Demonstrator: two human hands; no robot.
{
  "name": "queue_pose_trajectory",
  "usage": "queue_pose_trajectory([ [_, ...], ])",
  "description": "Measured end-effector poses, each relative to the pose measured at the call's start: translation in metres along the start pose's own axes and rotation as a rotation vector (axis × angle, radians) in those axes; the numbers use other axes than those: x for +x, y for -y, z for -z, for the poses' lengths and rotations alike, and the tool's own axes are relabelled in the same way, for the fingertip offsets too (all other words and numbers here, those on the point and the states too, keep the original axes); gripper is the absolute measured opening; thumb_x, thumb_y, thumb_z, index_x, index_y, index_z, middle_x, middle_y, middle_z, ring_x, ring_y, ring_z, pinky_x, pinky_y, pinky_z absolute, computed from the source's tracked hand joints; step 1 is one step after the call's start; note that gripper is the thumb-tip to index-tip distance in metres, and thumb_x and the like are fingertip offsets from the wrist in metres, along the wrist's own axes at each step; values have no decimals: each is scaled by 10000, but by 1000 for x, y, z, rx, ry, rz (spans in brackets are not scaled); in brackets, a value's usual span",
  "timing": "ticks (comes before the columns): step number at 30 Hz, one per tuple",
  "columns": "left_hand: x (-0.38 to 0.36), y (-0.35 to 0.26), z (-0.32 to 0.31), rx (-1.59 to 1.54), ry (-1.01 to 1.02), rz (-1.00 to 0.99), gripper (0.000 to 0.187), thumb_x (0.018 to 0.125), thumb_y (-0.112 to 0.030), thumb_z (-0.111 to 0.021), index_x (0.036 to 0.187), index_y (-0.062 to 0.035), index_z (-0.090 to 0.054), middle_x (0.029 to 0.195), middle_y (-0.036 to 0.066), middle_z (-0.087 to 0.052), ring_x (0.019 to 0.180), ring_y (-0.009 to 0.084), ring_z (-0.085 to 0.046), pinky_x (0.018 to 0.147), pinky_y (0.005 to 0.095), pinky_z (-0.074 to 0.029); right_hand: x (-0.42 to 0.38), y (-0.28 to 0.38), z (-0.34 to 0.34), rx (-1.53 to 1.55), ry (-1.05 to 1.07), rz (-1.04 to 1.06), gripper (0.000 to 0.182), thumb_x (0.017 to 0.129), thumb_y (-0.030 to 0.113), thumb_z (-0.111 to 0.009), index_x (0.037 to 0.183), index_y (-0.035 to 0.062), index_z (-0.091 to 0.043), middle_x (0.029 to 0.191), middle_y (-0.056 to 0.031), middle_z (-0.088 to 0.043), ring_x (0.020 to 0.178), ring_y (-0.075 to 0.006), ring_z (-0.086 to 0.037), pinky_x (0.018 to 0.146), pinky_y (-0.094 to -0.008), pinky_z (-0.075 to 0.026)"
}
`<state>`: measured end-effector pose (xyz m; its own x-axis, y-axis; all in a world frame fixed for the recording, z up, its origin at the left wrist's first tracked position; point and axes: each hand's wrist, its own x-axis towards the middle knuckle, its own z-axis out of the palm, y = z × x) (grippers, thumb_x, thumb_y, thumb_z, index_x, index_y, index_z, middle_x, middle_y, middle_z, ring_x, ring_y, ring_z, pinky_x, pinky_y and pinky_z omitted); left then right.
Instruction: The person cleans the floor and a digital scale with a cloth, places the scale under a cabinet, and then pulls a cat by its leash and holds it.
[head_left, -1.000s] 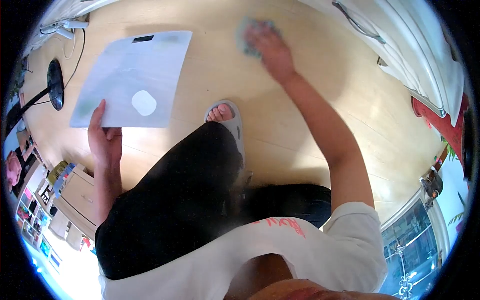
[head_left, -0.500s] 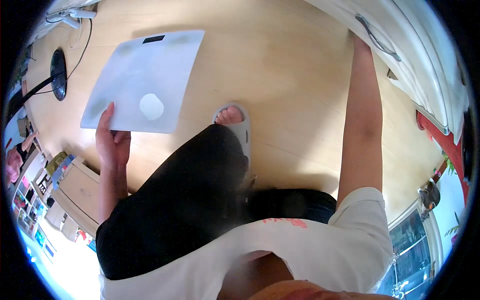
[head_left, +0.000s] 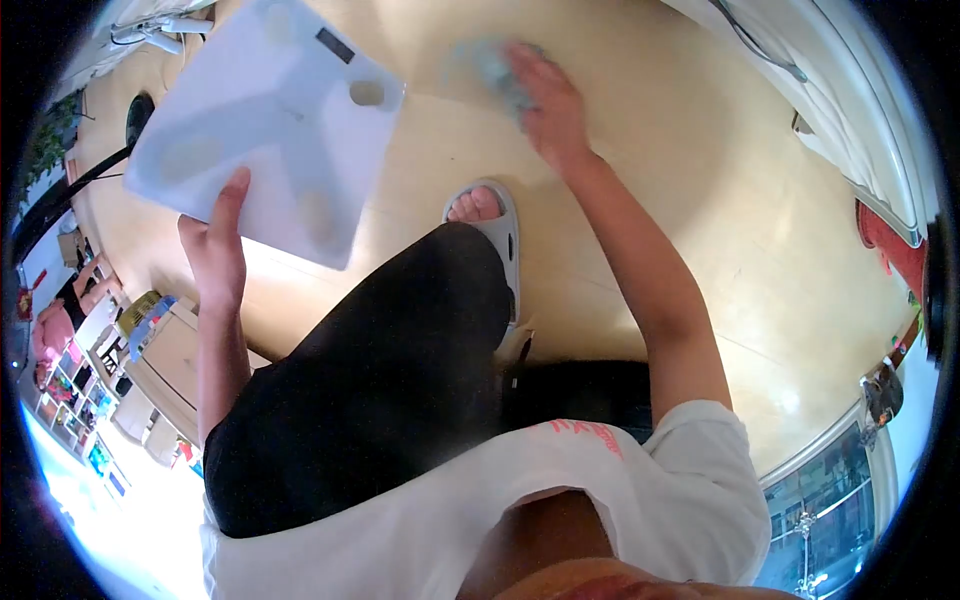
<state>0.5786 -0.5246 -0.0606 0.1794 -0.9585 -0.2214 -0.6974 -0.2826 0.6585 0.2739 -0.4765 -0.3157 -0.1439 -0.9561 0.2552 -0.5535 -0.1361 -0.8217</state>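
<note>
Knee and thigh in black trousers fill the near ground, with one foot in a grey slipper [head_left: 492, 225] planted on the wooden floor [head_left: 700, 200]. Left hand [head_left: 215, 250] is closed on the near edge of the white bathroom scale [head_left: 265, 125], thumb lying across its face; compared with half a second ago the scale is tipped up higher off the floor and turned, so the boards beneath it are bared. Right hand [head_left: 545, 100] has come back from the white furniture [head_left: 850, 110] at the far right and now lies flat, fingers spread, on a pale blue-green cloth [head_left: 480, 65] pressed to the floor just beyond the slipper; the cloth is blurred. Judging by this, wiping has moved toward the spot the scale covered. Count: one scale, one cloth, one slipper in view, two hands.
</note>
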Motion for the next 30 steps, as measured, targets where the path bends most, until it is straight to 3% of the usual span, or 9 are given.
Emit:
queue_pose_trajectory([
  [1,-3,0,4,58,54,-76,209,914,-149,-677,991,45,-692,1047,134,-703,969,228,-662,843,309,-504,-7,-2,15,38,-101,-108,567,762,-79,-563,1295,109,-603,1290,-79,-630,1209,-241,-580,1043,-358,-444],
  [2,-10,-6,6,201,135,-169,203,911,-149,-683,1000,33,-696,1028,139,-705,940,252,-668,813,317,-513,-13,11,44,275,-130,-536,485,817,-51,-582,1288,65,-596,1268,-91,-635,1172,-231,-597,1016,-348,-459],
  [4,-24,-28,7,485,290,-361,195,905,-151,-693,1018,8,-704,989,150,-710,881,301,-678,754,332,-530,-39,-7,91,584,-313,-970,374,904,12,-606,1277,-1,-581,1231,-104,-639,1113,-210,-618,974,-334,-484],
  [5,-22,-29,5,666,303,-876,158,889,-149,-710,949,-3,-700,884,148,-686,778,346,-654,636,372,-528,-61,-28,103,653,-473,-977,348,934,46,-611,1273,-24,-574,1216,-103,-638,1091,-199,-622,961,-330,-492],
  [9,-27,-61,-24,837,473,-1390,178,557,-52,-618,694,-57,-504,723,67,-465,711,229,-554,741,355,-500,-91,-1,195,932,-495,-912,313,896,29,-644,1203,-17,-603,1117,-104,-669,1021,-219,-643,891,-345,-517],
  [12,-19,-63,-39,837,504,-1603,153,606,-69,-622,743,-46,-557,733,60,-475,736,226,-566,786,367,-514,-104,17,239,866,-411,-896,303,885,43,-649,1181,-11,-623,1088,-98,-678,986,-217,-654,865,-330,-518],
  [18,-17,-77,-66,774,588,-1880,218,565,-69,-643,776,-44,-597,769,63,-501,753,221,-571,834,366,-517,-98,21,255,607,3,-693,296,821,56,-682,1114,19,-692,1047,-81,-705,946,-178,-660,865,-290,-509],
  [24,-21,-93,-93,726,603,-2014,235,559,-83,-651,786,-51,-597,779,60,-496,760,215,-561,839,348,-512,-110,23,242,472,338,-528,430,756,-1,-524,1144,66,-698,1009,-83,-722,910,-174,-657,850,-276,-514],
  [30,-26,-97,-118,708,746,-2054,236,572,-98,-645,795,-46,-590,792,59,-489,780,221,-555,846,342,-507,-129,-7,274,445,218,-615,531,687,-125,-347,1087,-34,-684,1105,-118,-699,1046,-213,-646,973,-301,-483],
])
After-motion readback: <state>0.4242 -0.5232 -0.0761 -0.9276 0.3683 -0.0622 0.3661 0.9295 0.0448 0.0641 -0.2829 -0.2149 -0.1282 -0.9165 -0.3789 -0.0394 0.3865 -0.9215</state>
